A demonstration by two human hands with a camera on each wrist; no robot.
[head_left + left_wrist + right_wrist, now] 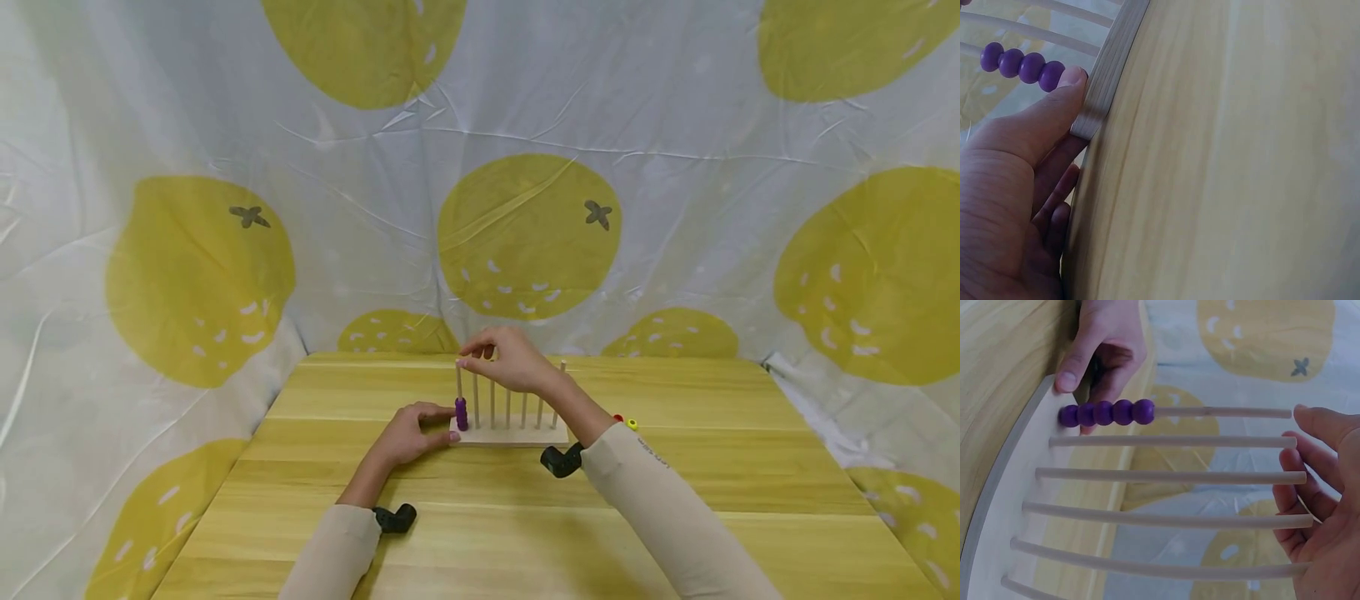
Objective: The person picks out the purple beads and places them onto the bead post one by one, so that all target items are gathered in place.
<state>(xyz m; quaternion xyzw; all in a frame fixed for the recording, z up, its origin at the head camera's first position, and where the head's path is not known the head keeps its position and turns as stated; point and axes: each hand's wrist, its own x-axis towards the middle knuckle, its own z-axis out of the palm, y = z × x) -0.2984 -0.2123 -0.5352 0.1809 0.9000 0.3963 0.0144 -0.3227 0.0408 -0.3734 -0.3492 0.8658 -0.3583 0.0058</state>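
Note:
A wooden peg stand (512, 437) with several upright pegs stands on the table. Several round purple beads (1104, 413) are stacked at the bottom of its leftmost peg (1229, 412). My left hand (405, 435) grips the left end of the stand's base, thumb on the front edge and other fingers behind, as the left wrist view shows beside the beads (1021, 65). My right hand (517, 362) is at the top of the leftmost peg. In the right wrist view its thumb (1319, 422) is at the peg's tip, its fingers loosely bent behind other peg tops; no bead shows there.
A red bead (618, 418) and a yellow bead (632, 424) lie on the wooden table (480, 533) right of the stand, partly behind the right forearm. Black wrist cameras (396, 518) sit at both sleeves. A lemon-print cloth (360, 208) hangs behind the table.

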